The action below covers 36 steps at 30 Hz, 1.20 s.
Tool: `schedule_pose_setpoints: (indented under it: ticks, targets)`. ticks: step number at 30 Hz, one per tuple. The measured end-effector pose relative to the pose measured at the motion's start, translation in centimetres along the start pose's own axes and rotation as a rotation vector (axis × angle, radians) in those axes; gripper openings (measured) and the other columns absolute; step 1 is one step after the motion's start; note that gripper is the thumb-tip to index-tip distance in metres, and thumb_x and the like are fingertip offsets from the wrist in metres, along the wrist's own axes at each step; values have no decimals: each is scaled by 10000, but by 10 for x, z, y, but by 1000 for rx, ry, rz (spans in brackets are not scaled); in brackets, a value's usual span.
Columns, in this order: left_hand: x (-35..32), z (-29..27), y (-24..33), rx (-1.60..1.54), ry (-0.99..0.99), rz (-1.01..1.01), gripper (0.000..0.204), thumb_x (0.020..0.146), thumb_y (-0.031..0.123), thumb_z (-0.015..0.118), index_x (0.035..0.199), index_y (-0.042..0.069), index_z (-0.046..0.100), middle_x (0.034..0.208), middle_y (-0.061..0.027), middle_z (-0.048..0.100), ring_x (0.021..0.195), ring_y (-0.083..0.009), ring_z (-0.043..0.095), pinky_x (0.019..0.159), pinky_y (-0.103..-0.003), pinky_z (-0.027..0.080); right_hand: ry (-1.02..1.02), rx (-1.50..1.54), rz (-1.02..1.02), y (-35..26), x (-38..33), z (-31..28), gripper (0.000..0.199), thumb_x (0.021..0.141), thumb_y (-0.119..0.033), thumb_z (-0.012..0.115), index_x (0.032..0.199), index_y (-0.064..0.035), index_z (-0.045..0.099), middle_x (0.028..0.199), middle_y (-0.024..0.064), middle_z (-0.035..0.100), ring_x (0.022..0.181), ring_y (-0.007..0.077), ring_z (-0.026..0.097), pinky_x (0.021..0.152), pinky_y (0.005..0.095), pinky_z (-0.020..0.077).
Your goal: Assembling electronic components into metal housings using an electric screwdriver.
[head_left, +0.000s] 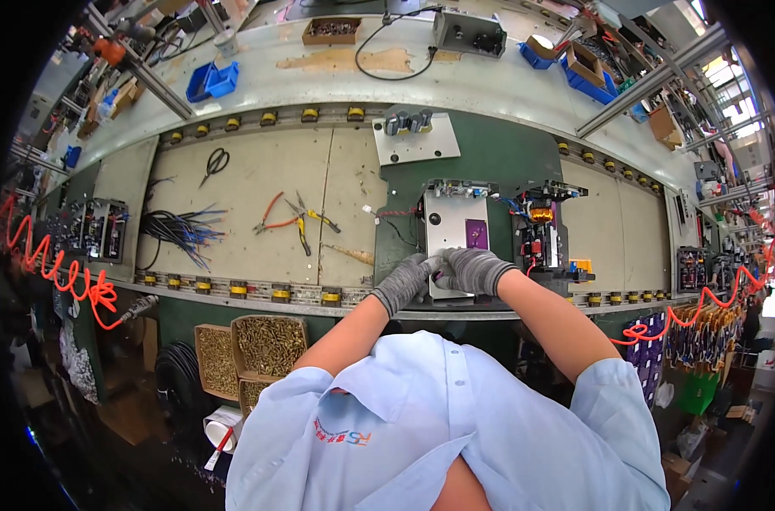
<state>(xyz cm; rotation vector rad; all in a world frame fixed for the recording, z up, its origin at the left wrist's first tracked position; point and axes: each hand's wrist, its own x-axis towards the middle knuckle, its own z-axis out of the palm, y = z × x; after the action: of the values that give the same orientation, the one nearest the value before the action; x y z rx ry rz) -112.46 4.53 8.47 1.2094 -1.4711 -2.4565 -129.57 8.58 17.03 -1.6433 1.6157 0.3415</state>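
Overhead view of an assembly bench. Both hands, in grey knit gloves, are meeting at the near edge of a metal chassis [455, 234] that is lying on a dark green mat [498, 153] right of centre. The left hand [404, 283] is curling against the near left corner of the chassis; the right hand [475, 268] is pressing on its near edge, just beside the left. The gloved fingers are bunching together there, and whether they are gripping a small part or only bearing on the plate cannot be told, since the knuckles are covering the contact point.

A purple label [477, 232] is showing on the plate's right side. Touching the chassis on the right, a black module with a copper-wound coil [542, 215] is sitting with wiring too fine to trace. Farther off, a grey plate carrying cylindrical parts [414, 136] is resting on the mat.

To the left, pliers and cutters [295, 220], scissors [216, 162] and a bundle of dark wires [179, 228] are lying on the beige surface. Cartons of brass screws [264, 345] are standing below the near edge. The person's light blue shirt is hiding the lower centre, and the fisheye rim is cutting off both bench ends.
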Motion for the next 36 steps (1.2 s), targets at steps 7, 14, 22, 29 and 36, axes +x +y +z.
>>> schedule_pose_setpoints:
  ticks: [7,14,22,29,36]
  targets:
    - [8,11,-3,7,215,-18,584,914,528,617,1086,-29,598,684,-86,585,511,-167,524,509,-321,433,168,-123,-84,16,13,37,393,949,-425,510,1034,-73,664,877,163,704,929,355,676,848,457,517]
    - [7,9,2,369,515,14,639,749,567,783,918,-7,557,774,-77,575,726,-179,519,665,-339,462,525,259,-183,68,-39,-6,366,968,-379,533,904,-58,699,756,194,650,738,378,640,694,463,501]
    - [67,-34,6,-339,314,121,458,907,438,658,1143,45,660,971,-97,674,773,-189,586,689,-359,506,545,450,78,68,-40,20,356,952,-374,599,914,-32,687,793,170,663,783,323,653,736,438,503]
    - [30,-53,35,-366,222,465,272,999,296,523,928,41,585,795,-84,631,797,-195,636,785,-340,526,733,225,68,4,-53,-31,314,876,-383,679,990,-91,680,867,108,683,844,275,675,788,412,531]
    - [87,-49,-19,93,266,878,260,963,187,563,1164,22,572,1048,-145,659,930,-237,630,869,-340,515,642,-65,-60,-79,14,-60,283,890,-379,630,899,-97,647,826,145,677,820,330,671,736,452,530]
